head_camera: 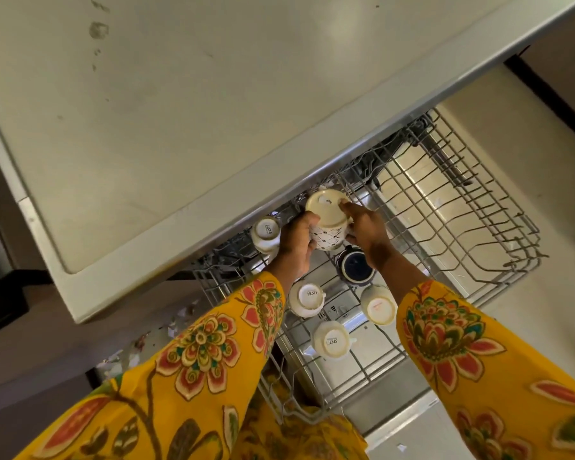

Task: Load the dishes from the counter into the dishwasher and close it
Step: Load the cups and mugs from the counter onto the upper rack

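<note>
An upside-down cream patterned cup (pixel 327 215) sits over the pulled-out upper wire rack (pixel 462 207) of the dishwasher, close under the counter edge. My left hand (pixel 296 244) grips its left side and my right hand (pixel 365 229) grips its right side. Several white cups stand inverted in the rack: one (pixel 266 234) left of my left hand, one (pixel 307 298) and another (pixel 331 340) between my arms, and one (pixel 379 305) by my right forearm. A dark blue cup (pixel 356 265) sits just below the held cup.
The pale counter top (pixel 180 94) overhangs the back of the rack. The right half of the rack holds nothing. The open dishwasher door (pixel 395 419) lies beneath the rack. A pale floor (pixel 528 144) runs to the right.
</note>
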Motion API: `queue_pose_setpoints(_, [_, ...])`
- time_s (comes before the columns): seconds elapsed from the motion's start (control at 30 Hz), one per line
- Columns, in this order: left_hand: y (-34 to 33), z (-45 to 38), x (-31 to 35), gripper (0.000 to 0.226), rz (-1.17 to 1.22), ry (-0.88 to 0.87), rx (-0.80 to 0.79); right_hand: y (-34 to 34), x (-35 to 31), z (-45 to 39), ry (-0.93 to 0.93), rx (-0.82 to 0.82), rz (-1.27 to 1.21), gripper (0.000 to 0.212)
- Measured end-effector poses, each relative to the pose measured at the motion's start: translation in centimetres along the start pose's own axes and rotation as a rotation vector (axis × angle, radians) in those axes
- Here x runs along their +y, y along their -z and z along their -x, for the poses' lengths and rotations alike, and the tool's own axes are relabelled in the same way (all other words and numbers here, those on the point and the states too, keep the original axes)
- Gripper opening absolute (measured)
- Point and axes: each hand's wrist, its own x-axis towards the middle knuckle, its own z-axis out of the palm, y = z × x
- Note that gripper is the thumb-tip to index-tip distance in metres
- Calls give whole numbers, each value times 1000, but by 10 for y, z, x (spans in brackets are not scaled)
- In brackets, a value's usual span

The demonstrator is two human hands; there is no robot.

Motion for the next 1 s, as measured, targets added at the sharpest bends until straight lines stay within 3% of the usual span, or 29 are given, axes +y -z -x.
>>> queue_pose_setpoints(0.17, [0, -4, -9, 17, -30, -40, 14, 5, 2, -5, -6, -16, 44, 25])
queue_pose_setpoints(0.3, [0, -5, -13, 20, -47, -49, 28, 10, 5, -12, -21, -43, 82, 39])
queue_pose_setpoints(0.5, [-1, -8, -18, 27, -82, -62, -5, 11, 5, -9, -16, -41, 133, 36])
queue_pose_setpoints(0.77, [4, -14, -22, 28, 83, -6, 2, 14, 4, -10, 34, -33, 110, 24])
queue_pose_setpoints(1.0, [-4, -33, -16, 42, -329, 83, 166, 9, 4, -7, 65, -96, 219, 31])
